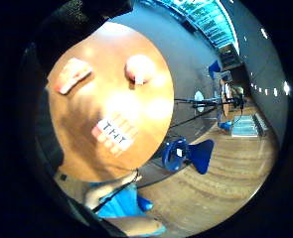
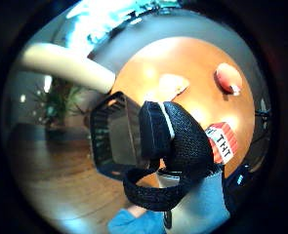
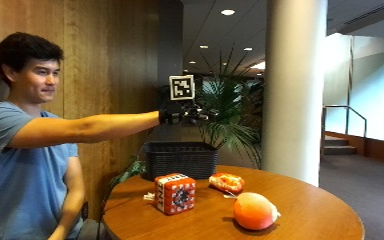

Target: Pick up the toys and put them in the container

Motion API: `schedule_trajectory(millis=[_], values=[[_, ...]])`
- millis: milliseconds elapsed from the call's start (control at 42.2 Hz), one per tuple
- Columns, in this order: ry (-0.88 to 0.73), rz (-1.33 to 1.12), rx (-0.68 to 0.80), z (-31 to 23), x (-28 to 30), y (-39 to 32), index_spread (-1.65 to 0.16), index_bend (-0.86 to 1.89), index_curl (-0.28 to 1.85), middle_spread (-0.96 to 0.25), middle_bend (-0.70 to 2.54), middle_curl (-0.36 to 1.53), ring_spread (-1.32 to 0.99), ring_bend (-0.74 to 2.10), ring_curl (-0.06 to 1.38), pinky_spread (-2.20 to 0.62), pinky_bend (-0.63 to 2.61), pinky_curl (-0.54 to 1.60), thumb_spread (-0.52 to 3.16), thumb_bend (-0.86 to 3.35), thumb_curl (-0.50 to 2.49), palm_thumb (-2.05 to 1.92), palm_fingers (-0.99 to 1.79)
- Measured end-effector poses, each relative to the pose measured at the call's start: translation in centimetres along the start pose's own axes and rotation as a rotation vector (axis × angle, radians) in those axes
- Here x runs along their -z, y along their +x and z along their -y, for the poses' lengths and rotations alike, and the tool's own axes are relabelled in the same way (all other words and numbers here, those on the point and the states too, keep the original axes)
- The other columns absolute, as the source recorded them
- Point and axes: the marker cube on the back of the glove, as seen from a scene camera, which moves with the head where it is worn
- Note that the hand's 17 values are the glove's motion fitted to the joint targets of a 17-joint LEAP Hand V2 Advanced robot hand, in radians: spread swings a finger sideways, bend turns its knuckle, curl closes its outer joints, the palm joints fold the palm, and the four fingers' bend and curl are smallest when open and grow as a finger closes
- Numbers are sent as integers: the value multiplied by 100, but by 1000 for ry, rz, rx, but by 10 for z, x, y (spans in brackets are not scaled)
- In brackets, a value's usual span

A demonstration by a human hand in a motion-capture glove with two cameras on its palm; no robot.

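Gloved right hand (image 3: 187, 115) raised high above black mesh container (image 3: 181, 159), holding nothing; finger spread: can't tell. On round wooden surface (image 3: 312, 210): red TNT-print cube (image 3: 175, 193), flat orange-patterned plush (image 3: 226, 182), round peach plush (image 3: 254, 211). Likely soft, light; grab across the body.

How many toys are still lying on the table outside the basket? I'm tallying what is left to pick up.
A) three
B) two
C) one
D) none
A: the outside view shows three on the wooden table, the red TNT block, the orange patterned toy and the peach plush, all in front of the black basket, while the gloved right hand is raised above it, holding none of them.
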Motion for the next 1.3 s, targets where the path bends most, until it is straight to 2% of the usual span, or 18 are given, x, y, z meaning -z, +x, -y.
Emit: schedule_trajectory(millis=[237,308,403,451,522,949,1044,1210,1304], values=[[-1,-36,-183,9,3,4,-24,15,9,-1,18,10,-2,17,3,2,76,23,103,1,4,0,-6],[-6,-59,-161,8,2,13,-26,15,11,-1,18,12,-2,18,4,2,78,24,114,0,6,-1,-8],[-11,40,-80,8,2,9,-27,16,13,-1,18,14,-2,18,5,3,79,26,124,-1,8,-1,-9],[-14,63,-115,9,1,9,-28,16,15,-1,18,15,-2,18,6,3,80,26,128,-1,9,-1,-9],[-18,53,-186,12,0,12,-28,16,16,-1,17,16,-2,18,7,3,80,27,132,-1,10,-1,-9],[12,38,-169,32,-4,48,-30,15,22,-1,16,22,-2,18,12,3,80,30,140,-2,16,-2,-12],[13,14,-244,45,-13,72,-30,14,23,-1,16,23,-2,18,13,3,80,30,138,-2,16,-3,-13],[29,-7,-127,62,-39,120,-30,14,23,-1,16,24,-2,17,14,3,81,31,135,-3,17,-3,-14],[3,-18,-249,77,-65,153,-30,14,24,-1,16,24,-3,18,15,3,80,31,131,-3,18,-3,-14]])
